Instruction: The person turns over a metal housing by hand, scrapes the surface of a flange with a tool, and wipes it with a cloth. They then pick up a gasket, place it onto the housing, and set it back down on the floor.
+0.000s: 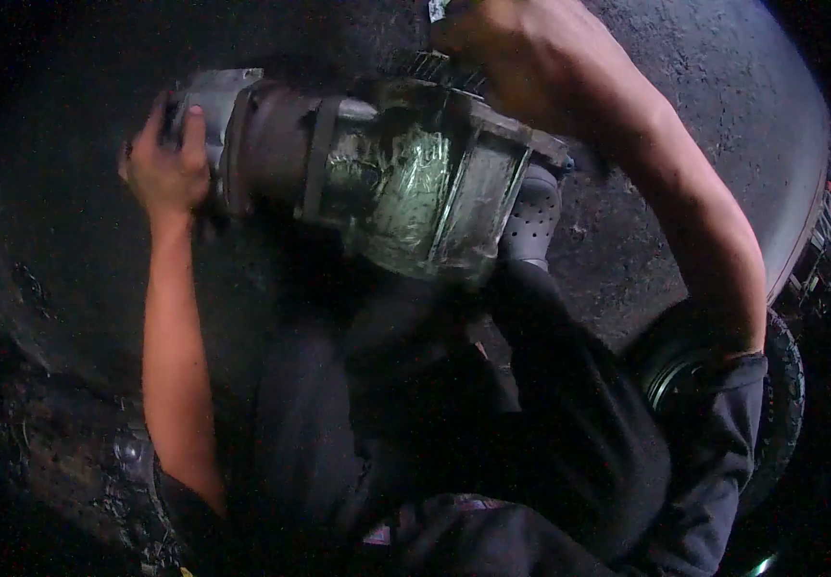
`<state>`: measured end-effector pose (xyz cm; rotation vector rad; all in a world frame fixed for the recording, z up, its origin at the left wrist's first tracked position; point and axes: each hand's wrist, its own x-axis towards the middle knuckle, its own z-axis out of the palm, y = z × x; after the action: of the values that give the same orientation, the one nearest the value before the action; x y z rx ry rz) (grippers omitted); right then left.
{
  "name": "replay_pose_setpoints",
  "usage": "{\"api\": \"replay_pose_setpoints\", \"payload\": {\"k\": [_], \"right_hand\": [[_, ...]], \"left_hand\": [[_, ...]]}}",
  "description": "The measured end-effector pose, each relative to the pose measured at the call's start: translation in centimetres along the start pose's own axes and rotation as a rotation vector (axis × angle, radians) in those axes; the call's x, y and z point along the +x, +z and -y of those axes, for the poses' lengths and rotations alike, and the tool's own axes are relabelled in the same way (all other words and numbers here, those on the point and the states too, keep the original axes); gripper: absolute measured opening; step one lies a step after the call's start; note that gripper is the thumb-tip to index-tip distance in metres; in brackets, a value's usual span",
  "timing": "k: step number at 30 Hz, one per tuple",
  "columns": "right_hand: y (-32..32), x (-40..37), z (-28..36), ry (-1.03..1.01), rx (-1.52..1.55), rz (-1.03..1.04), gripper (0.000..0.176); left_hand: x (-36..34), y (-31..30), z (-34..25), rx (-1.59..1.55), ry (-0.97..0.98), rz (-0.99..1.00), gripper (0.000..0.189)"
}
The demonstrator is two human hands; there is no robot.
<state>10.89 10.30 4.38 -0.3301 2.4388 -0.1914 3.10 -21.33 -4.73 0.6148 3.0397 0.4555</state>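
Observation:
A greasy metal gearbox, its ribbed casing wet-looking and shiny, lies across in front of my legs. My left hand is wrapped round its narrower, pale left end, thumb on top. Over the far right side of the casing is my right hand, with its fingers curled in and slightly blurred. A small pale object shows at the fingertips of that hand, too cut off to name. Below the right hand, a toothed dark part sits along the casing's upper edge.
My foot in a grey perforated clog is close against the casing's right end. A tyre lies at the right by my elbow. The dark, rough floor is stained. Cluttered small parts are at the far right edge.

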Motion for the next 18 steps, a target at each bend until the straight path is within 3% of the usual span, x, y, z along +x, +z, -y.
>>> {"api": "replay_pose_setpoints", "payload": {"k": [2, 3, 4, 6, 10, 12, 18], "right_hand": [[1.7, 0.2, -2.0, -0.234, 0.351, -0.439, 0.005], [2.0, 0.1, -2.5, -0.066, 0.581, -0.456, 0.01], [2.2, 0.6, -2.8, -0.22, 0.583, -0.59, 0.011], [2.1, -0.8, -3.8, 0.023, 0.47, -0.451, 0.009], [1.1, -1.4, -3.3, -0.135, 0.331, -0.503, 0.005], [0.7, -1.0, -2.9, -0.195, 0.166, -0.389, 0.003], [1.1, -0.4, -1.5, -0.157, -0.013, -0.399, 0.002]], "left_hand": [[-0.1, 0.0, 0.2, -0.01, -0.015, 0.006, 0.046], [0.1, 0.0, 0.2, -0.009, -0.014, 0.005, 0.046], [0.1, -0.1, 0.2, -0.027, -0.004, 0.007, 0.046], [0.1, -0.2, 0.2, -0.04, 0.002, 0.011, 0.046], [0.1, -0.2, 0.4, -0.001, -0.001, 0.007, 0.045], [0.1, -0.2, 0.4, -0.005, 0.006, -0.002, 0.045], [0.1, -0.2, 0.3, -0.016, 0.006, 0.008, 0.044]]}}
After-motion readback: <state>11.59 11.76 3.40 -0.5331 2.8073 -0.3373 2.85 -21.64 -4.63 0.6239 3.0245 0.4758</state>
